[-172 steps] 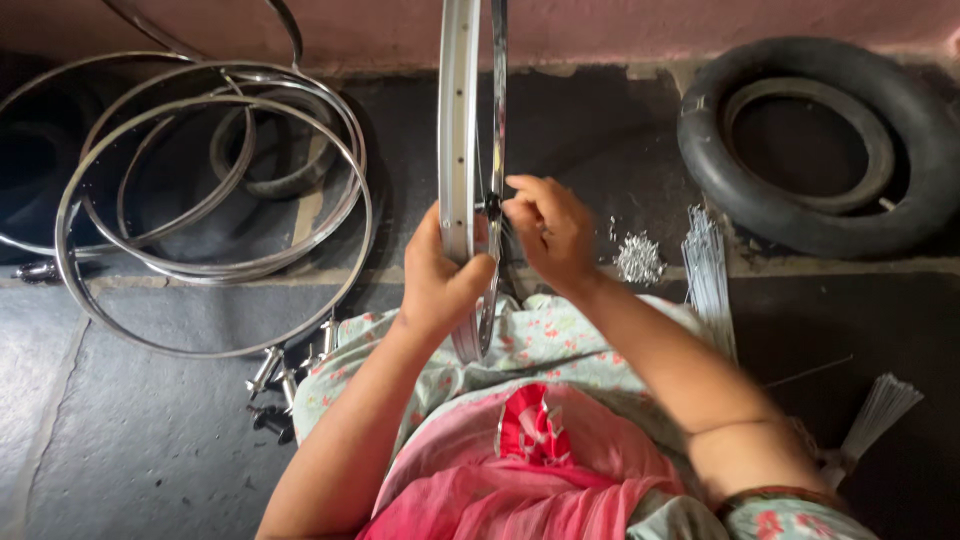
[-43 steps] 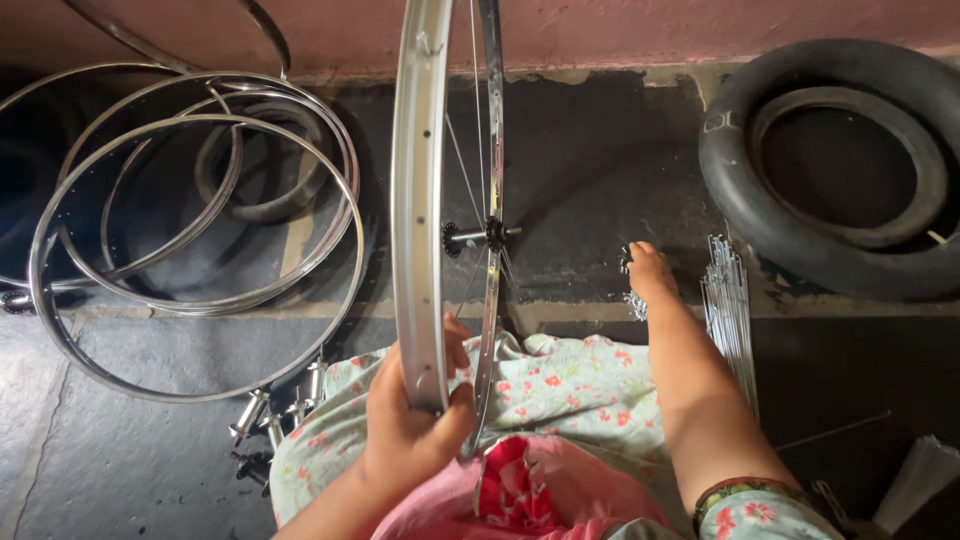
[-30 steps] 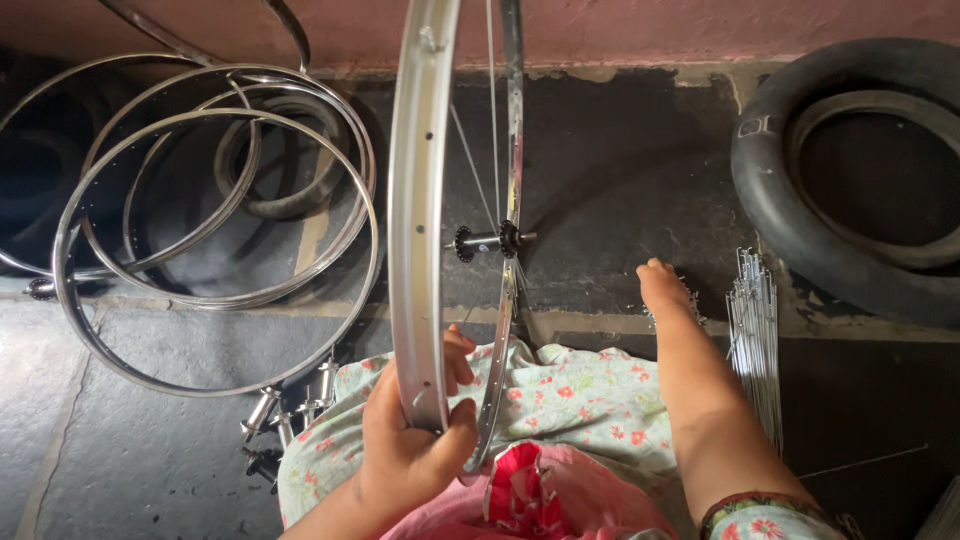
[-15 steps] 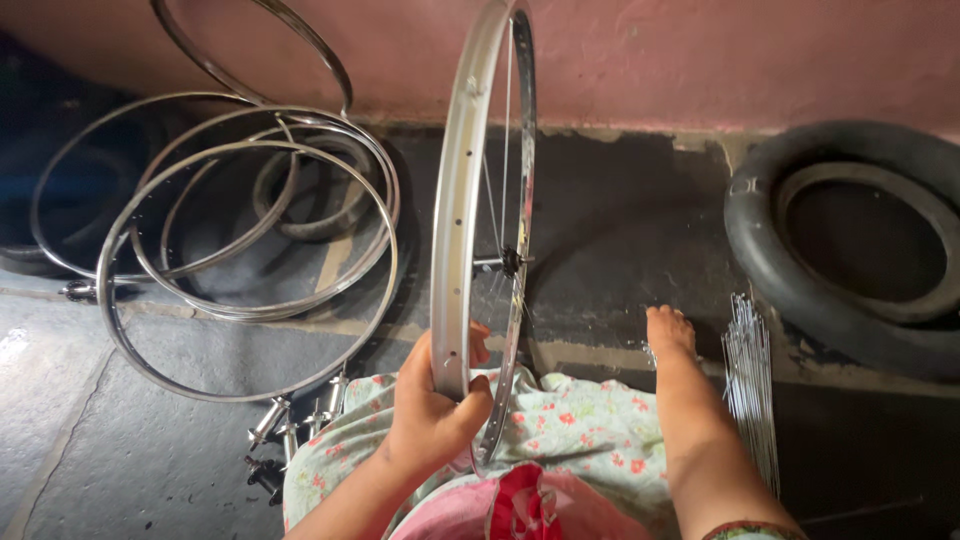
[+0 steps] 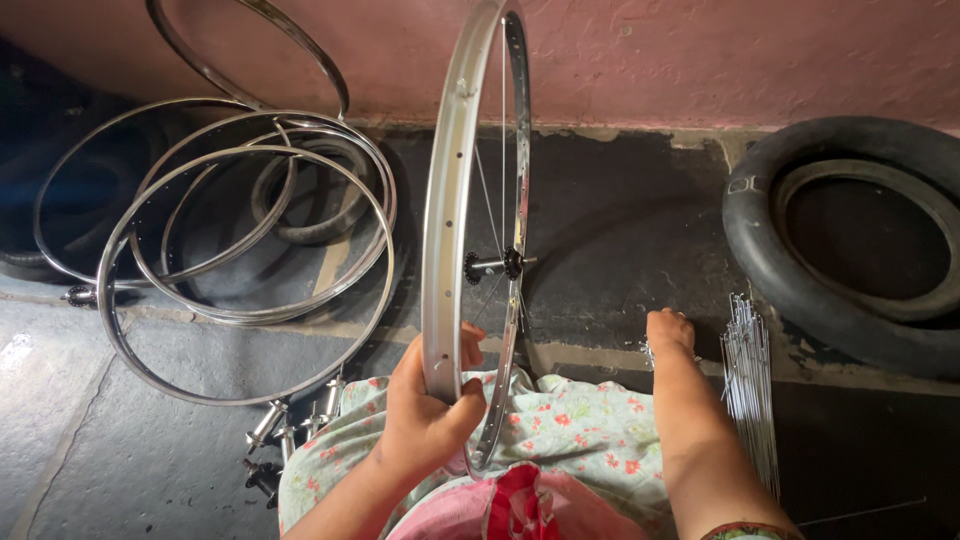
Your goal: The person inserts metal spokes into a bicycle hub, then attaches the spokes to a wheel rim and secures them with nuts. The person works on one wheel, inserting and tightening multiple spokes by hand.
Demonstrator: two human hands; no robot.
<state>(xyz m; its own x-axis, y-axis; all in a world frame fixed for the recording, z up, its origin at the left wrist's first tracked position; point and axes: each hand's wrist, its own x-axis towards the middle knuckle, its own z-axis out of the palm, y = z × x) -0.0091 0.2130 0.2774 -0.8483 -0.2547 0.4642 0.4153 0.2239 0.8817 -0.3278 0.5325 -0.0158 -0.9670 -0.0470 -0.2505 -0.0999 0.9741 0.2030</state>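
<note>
Here the left hand (image 5: 425, 415) has its fingers wrapped around the lower arc of a silver wheel rim (image 5: 447, 200), holding it upright on edge over the lap, with the hub (image 5: 497, 265) and a few thin spokes showing inside it. The right hand (image 5: 668, 330) reaches down to the dark floor (image 5: 620, 220), its fingertips hidden at a small cluster of shiny bits, so whether they pinch anything cannot be told (a bundle of loose spokes (image 5: 750, 390) lies just beside it). Bare rims (image 5: 240, 260) are stacked to the left, a black tyre (image 5: 850, 240) lies to the right.
</note>
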